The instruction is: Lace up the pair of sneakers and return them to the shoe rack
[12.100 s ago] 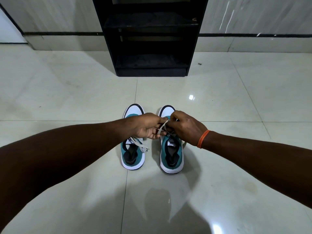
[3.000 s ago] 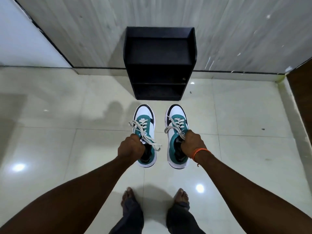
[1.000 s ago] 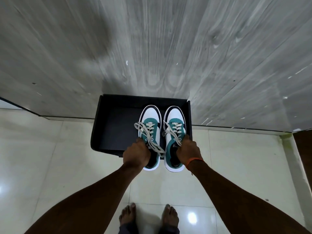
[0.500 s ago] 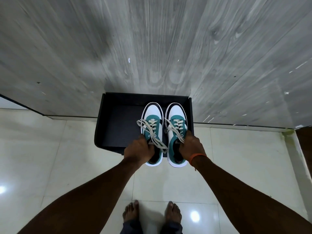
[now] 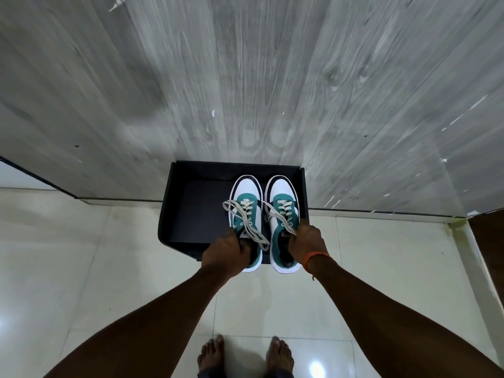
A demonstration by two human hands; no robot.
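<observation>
Two white, teal and black sneakers with cream laces sit side by side over the right half of the black shoe rack [image 5: 191, 214], seen from above. My left hand [image 5: 225, 255] grips the heel collar of the left sneaker [image 5: 245, 208]. My right hand [image 5: 306, 245], with an orange band at the wrist, grips the heel collar of the right sneaker [image 5: 282, 208]. Both toes point at the wall and both heels hang past the rack's front edge. Whether the soles touch the rack's top I cannot tell. Loose lace ends trail across the left sneaker's tongue.
The rack stands against a grey wood-grain wall [image 5: 272, 77]. Glossy pale floor tiles [image 5: 81, 268] spread around it. My bare feet [image 5: 242, 356] stand on the tiles just in front. A dark brown panel [image 5: 491, 241] borders the right side.
Over the last second both hands have pushed the sneakers further back over the rack's top, toes closer to the wall. Before that I carried them from the floor to the rack.
</observation>
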